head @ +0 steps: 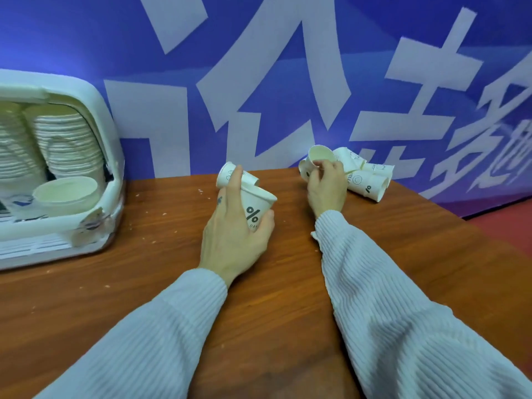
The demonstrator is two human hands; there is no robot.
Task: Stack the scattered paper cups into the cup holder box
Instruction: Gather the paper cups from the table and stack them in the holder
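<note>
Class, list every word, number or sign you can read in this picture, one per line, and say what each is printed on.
"%" on the paper cup gripped by the left hand.
"DA…" under that sign, cut off by the fingers.
"HELL…" with a smiley face on a lying cup beside the right hand.
Large white characters on the blue banner: cropped, not readable as whole words.
Print on the cup holder box: too blurred.

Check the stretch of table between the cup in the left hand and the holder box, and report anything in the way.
Nothing visible blocks it. Between the percent-sign cup in the left hand and the cup holder box, the wooden table shows only small white specks.
</note>
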